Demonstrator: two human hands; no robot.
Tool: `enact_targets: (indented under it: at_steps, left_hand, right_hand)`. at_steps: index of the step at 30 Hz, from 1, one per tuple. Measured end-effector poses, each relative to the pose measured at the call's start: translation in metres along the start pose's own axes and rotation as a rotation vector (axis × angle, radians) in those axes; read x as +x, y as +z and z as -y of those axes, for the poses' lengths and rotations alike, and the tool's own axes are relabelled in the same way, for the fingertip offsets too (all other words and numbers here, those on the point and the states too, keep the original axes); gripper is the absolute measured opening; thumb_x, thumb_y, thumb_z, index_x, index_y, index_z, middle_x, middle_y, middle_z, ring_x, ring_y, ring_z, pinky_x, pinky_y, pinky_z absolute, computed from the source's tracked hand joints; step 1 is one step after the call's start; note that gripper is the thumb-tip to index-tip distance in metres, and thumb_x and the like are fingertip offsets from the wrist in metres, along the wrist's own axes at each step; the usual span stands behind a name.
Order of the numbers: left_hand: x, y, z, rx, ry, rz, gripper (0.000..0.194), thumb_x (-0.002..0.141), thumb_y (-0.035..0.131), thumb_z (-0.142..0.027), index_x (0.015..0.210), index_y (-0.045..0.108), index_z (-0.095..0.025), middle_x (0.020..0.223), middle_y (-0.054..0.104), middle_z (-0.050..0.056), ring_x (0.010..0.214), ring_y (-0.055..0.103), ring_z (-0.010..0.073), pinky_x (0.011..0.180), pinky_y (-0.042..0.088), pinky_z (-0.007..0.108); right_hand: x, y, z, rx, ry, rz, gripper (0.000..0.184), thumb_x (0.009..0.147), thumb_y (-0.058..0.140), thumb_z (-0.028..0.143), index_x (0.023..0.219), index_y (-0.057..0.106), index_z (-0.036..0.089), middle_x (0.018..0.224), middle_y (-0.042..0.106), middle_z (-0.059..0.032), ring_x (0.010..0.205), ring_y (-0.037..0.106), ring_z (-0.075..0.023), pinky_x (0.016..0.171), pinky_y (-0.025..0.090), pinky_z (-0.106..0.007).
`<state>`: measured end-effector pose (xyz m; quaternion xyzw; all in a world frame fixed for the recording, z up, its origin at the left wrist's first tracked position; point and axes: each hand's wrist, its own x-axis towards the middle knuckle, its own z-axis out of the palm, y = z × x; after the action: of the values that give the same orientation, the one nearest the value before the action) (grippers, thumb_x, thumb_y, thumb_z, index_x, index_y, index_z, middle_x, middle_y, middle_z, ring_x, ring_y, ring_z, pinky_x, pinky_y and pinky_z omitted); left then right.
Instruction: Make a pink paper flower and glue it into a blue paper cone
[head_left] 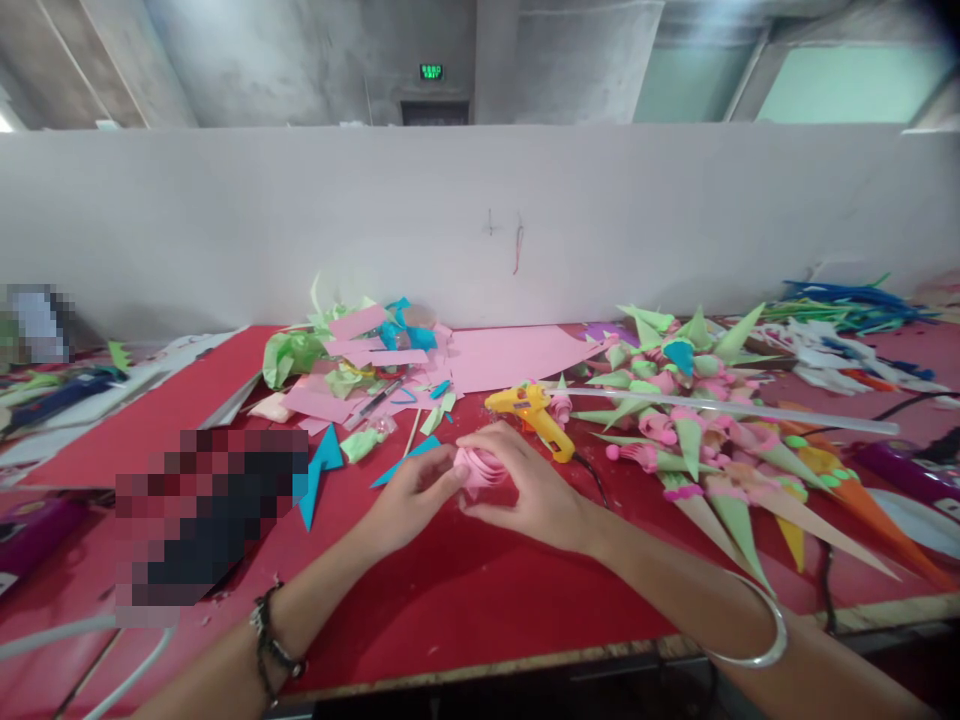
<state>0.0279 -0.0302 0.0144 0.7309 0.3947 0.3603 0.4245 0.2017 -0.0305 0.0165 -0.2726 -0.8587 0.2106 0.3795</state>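
Between my two hands is a pink paper rose (481, 472) with swirled layers, held just above the red tabletop (450, 590). My left hand (416, 490) pinches its left side with thumb and fingers. From the right, my right hand (529, 490) curves round it, fingers over the top and thumb below. A yellow glue gun (531, 408) lies just beyond my right hand, with a clear glue stick (720, 405) reaching out to the right behind it. Blue paper pieces (319, 475) lie left of my left hand.
A pile of green and pink paper cones and flowers (690, 430) covers the right side. Pink sheets (517, 355) and paper scraps (360, 350) lie at the back by a white partition (375, 220). A blurred dark object (225, 520) sits at left.
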Motion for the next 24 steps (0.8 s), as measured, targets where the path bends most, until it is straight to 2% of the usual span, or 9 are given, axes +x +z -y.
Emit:
enact_targets:
  at_steps: [7,13,21,24]
  left_hand:
    - [0.0001,-0.0007,0.0006,-0.083,-0.055,0.069,0.031,0.082,0.04,-0.039,0.074,0.056,-0.014,0.059,0.058,-0.001,0.06,0.055,0.0126,0.065,0.043,0.024]
    - [-0.0002,0.0003,-0.0019,-0.101,-0.079,0.087,0.032,0.083,0.041,-0.039,0.069,0.056,-0.013,0.055,0.058,-0.001,0.057,0.054,0.0115,0.064,0.041,0.023]
    - [-0.0002,0.0017,-0.0001,-0.135,-0.075,0.116,0.031,0.083,0.04,-0.039,0.076,0.057,-0.013,0.056,0.056,-0.002,0.054,0.053,0.0104,0.061,0.042,0.022]
    - [0.0005,0.0019,-0.0005,-0.083,-0.058,0.08,0.03,0.083,0.041,-0.038,0.075,0.055,-0.013,0.058,0.056,-0.001,0.059,0.054,0.0116,0.063,0.042,0.024]
  right_hand:
    - [0.0009,-0.0019,0.0021,0.008,0.0,0.036,0.033,0.078,0.053,0.021,0.109,0.043,0.023,0.102,0.045,-0.0061,0.095,0.048,-0.0172,0.084,0.042,-0.036]
    - [0.0009,-0.0029,0.0014,-0.019,0.0,0.013,0.03,0.077,0.054,0.024,0.106,0.046,0.021,0.101,0.045,-0.006,0.095,0.047,-0.0168,0.084,0.042,-0.033]
    - [0.0019,-0.0031,0.001,-0.001,-0.01,0.007,0.028,0.077,0.055,0.021,0.103,0.048,0.021,0.098,0.048,-0.0051,0.092,0.05,-0.016,0.082,0.042,-0.033]
    - [0.0025,-0.0025,0.0005,0.004,-0.015,-0.005,0.026,0.077,0.055,0.02,0.102,0.048,0.021,0.096,0.049,-0.0048,0.09,0.05,-0.0154,0.08,0.043,-0.031]
